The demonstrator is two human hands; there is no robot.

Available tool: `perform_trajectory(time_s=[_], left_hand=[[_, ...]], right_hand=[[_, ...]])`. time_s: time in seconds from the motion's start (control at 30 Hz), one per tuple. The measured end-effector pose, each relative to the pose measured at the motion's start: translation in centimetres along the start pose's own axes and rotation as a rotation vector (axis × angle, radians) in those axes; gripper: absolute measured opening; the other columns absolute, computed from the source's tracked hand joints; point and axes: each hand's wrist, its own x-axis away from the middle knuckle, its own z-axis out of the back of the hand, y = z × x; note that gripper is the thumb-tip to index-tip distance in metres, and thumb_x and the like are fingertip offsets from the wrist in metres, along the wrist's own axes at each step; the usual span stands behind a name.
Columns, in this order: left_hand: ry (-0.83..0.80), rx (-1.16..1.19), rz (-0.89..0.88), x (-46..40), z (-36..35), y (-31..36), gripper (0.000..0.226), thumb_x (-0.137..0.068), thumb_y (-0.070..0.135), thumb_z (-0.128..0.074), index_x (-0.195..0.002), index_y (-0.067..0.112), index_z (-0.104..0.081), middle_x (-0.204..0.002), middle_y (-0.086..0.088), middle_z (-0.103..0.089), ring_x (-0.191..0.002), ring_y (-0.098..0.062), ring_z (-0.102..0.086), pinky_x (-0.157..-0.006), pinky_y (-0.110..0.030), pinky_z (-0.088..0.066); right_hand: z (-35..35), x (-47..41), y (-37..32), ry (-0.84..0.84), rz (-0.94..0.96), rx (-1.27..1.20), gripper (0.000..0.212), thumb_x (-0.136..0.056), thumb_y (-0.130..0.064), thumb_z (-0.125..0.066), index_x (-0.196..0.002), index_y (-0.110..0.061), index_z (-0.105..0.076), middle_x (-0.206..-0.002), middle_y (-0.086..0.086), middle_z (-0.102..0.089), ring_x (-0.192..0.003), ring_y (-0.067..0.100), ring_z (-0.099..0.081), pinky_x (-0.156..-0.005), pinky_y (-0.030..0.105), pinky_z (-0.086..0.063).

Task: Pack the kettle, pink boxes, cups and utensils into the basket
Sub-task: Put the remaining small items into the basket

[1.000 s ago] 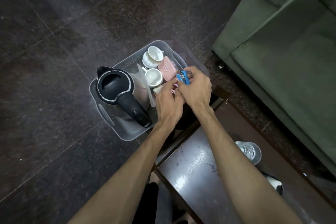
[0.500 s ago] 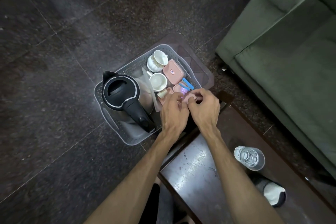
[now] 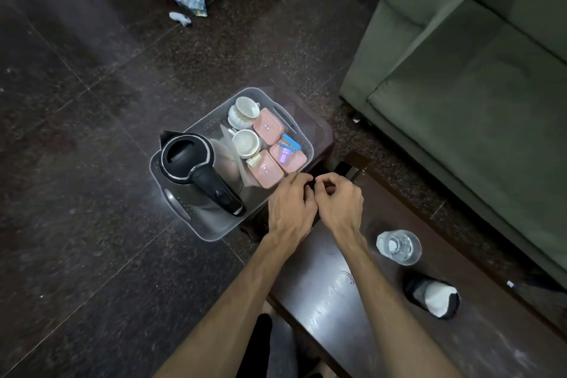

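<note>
A grey plastic basket (image 3: 211,233) stands on a small dark stool. Inside it are a black and steel kettle (image 3: 196,172) at the near left, two white cups (image 3: 244,112) (image 3: 246,142) at the far side, and three pink boxes (image 3: 268,126) (image 3: 267,169) (image 3: 293,159). A blue utensil (image 3: 291,142) and a purple one (image 3: 284,155) lie on the rightmost box. My left hand (image 3: 291,202) and my right hand (image 3: 336,201) hover side by side at the basket's near right edge, fingers curled, with nothing in them.
A dark glossy table (image 3: 352,301) runs under my forearms, with a clear water bottle (image 3: 398,247) and a socked foot (image 3: 432,298) beside it. A green sofa (image 3: 475,86) fills the right. Litter (image 3: 188,3) lies on the dark tiled floor at the back.
The blue utensil left my right hand and now lies in the basket. Both hands drew back toward me from over the pink boxes to the basket's near edge.
</note>
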Motion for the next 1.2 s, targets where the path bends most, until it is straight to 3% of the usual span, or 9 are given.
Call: perform_trajectory(time_s=[0.17,0.37,0.47,0.6,0.73,0.83,0.93,1.2], left_hand=[[-0.173,-0.229,-0.159,2.1,-2.1,2.1,0.031,-0.102,0.022,-0.052,-0.127,0.016,-0.068,-0.13,-0.001,-0.067,-0.124,-0.022,-0.061,-0.101,-0.039,-0.049],[-0.382,-0.455,-0.371,7.0,-9.5,4.5,0.047,-0.099,0.029,-0.057,-0.144,0.019,-0.055,-0.146,-0.003,-0.055,-0.136,-0.024,-0.052,-0.109,-0.041,-0.048],[-0.442,-0.473,-0.46,9.4,-13.5,6.2,0.065,-0.092,0.03,-0.066,-0.153,0.019,-0.044,-0.159,-0.002,-0.041,-0.148,-0.023,-0.04,-0.116,-0.044,-0.041],[-0.452,-0.469,-0.448,11.0,-18.0,8.4,0.099,-0.084,0.039,-0.08,-0.163,0.018,-0.024,-0.173,-0.004,-0.018,-0.16,-0.023,-0.02,-0.124,-0.047,-0.031],[-0.474,-0.512,-0.369,9.9,-21.1,10.2,0.115,-0.08,0.04,-0.085,-0.167,0.019,-0.012,-0.175,-0.005,-0.011,-0.163,-0.024,-0.012,-0.127,-0.048,-0.025],[-0.519,-0.61,-0.343,9.2,-22.7,10.7,0.106,-0.085,0.036,-0.082,-0.166,0.018,-0.017,-0.173,-0.007,-0.018,-0.161,-0.026,-0.018,-0.125,-0.05,-0.033],[-0.481,-0.653,-0.353,9.3,-23.4,10.7,0.085,-0.087,0.032,-0.08,-0.157,0.015,-0.036,-0.161,-0.007,-0.032,-0.151,-0.026,-0.031,-0.115,-0.046,-0.046],[-0.405,-0.786,-0.349,9.2,-24.4,11.4,0.091,-0.083,0.041,-0.085,-0.157,0.012,-0.039,-0.147,-0.007,-0.038,-0.138,-0.025,-0.041,-0.11,-0.044,-0.049]], right_hand=[[3.6,2.1,3.5,0.017,-0.072,0.13,0.021,-0.092,-0.031,-0.064,-0.107,-0.023,-0.076,-0.108,0.005,-0.078,-0.103,0.031,-0.071,-0.085,0.039,-0.055],[8.2,6.6,13.4,0.118,-0.178,0.332,0.051,-0.087,-0.027,-0.069,-0.134,-0.01,-0.063,-0.136,0.012,-0.065,-0.129,0.032,-0.057,-0.108,0.044,-0.043],[10.3,8.4,18.6,0.133,-0.259,0.403,0.064,-0.086,-0.032,-0.069,-0.144,-0.01,-0.052,-0.151,0.015,-0.052,-0.141,0.034,-0.046,-0.114,0.049,-0.037],[12.3,10.1,24.1,0.1,-0.397,0.41,0.092,-0.081,-0.044,-0.078,-0.157,-0.016,-0.034,-0.167,0.018,-0.029,-0.156,0.035,-0.026,-0.121,0.055,-0.025],[13.0,10.3,28.1,0.019,-0.479,0.346,0.102,-0.08,-0.044,-0.082,-0.16,-0.013,-0.026,-0.167,0.019,-0.029,-0.155,0.036,-0.028,-0.119,0.054,-0.032],[13.0,10.4,30.0,0.015,-0.421,0.306,0.085,-0.081,-0.036,-0.082,-0.15,-0.011,-0.039,-0.151,0.015,-0.049,-0.138,0.036,-0.049,-0.108,0.049,-0.048],[13.2,10.6,30.4,0.052,-0.401,0.268,0.083,-0.078,-0.036,-0.085,-0.145,-0.013,-0.042,-0.141,0.013,-0.057,-0.129,0.035,-0.057,-0.1,0.045,-0.052],[13.9,11.3,32.0,0.008,-0.445,0.261,0.102,-0.073,-0.049,-0.085,-0.155,-0.014,-0.034,-0.144,0.014,-0.052,-0.137,0.033,-0.049,-0.108,0.045,-0.051]])
